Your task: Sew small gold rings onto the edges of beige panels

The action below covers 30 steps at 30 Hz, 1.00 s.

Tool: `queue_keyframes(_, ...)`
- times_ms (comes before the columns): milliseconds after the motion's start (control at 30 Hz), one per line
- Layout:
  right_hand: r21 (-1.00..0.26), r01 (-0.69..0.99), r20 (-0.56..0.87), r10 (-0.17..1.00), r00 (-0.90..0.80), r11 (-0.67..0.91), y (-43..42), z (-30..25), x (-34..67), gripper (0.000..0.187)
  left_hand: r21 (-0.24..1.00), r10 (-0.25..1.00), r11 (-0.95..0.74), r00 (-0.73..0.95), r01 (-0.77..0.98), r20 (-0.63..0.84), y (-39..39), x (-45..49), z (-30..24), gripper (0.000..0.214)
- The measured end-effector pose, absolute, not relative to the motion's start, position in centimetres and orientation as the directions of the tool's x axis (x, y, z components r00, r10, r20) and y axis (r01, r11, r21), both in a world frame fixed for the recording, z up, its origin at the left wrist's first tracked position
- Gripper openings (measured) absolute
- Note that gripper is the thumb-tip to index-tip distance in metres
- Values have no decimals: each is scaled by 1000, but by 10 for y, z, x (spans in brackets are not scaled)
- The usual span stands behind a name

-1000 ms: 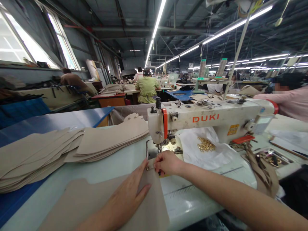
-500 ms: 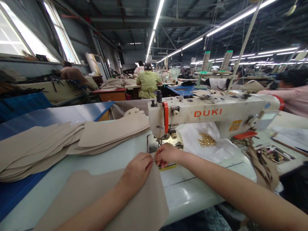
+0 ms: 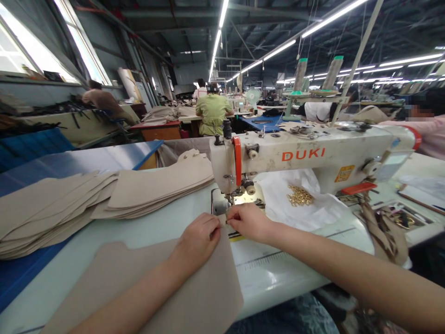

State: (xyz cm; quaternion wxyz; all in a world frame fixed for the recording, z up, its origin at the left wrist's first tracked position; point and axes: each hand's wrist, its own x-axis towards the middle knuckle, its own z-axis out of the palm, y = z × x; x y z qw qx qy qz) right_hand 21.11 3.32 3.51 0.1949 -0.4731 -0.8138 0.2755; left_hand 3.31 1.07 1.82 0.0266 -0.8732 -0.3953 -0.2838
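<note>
Head-worn view, facing forward and down, close over the sewing machine [image 3: 295, 157]

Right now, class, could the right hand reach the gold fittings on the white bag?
Probably yes: the right hand lies close to the gold fittings, with only the white bag between them; the DUKI sewing machine's arm passes above.

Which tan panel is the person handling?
The lone panel under the left hand, its top corner by the right hand; the rest lie in stacks left of the DUKI sewing machine.
</note>
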Motion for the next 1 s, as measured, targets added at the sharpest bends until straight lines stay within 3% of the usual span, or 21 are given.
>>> queue_keyframes(100,-509,624,167,779,-604,593,16,33,232,15,202,680,-685,514,700,524,10,33,18,16)
queue_keyframes(200,-196,491,252,528,-811,849,4,30,246,15,210,682,-681,504,701,531,10,34,17,16)
queue_keyframes(267,1,416,268,400,-876,909,2,27,249,20,216,684,-678,496,702,535,10,33,16,17)
queue_keyframes(333,65,415,283,382,-880,907,3,24,247,20,226,688,-676,490,702,535,10,33,16,17)
queue_keyframes(633,13,451,413,406,-815,892,12,18,229,17,267,701,-679,495,684,513,8,32,21,17)
queue_keyframes(833,30,345,443,297,-846,938,16,8,224,13,250,699,-679,505,690,506,11,31,17,19)
queue_keyframes(1000,-36,328,458,308,-834,944,16,6,224,17,249,701,-674,496,695,512,11,30,14,19)
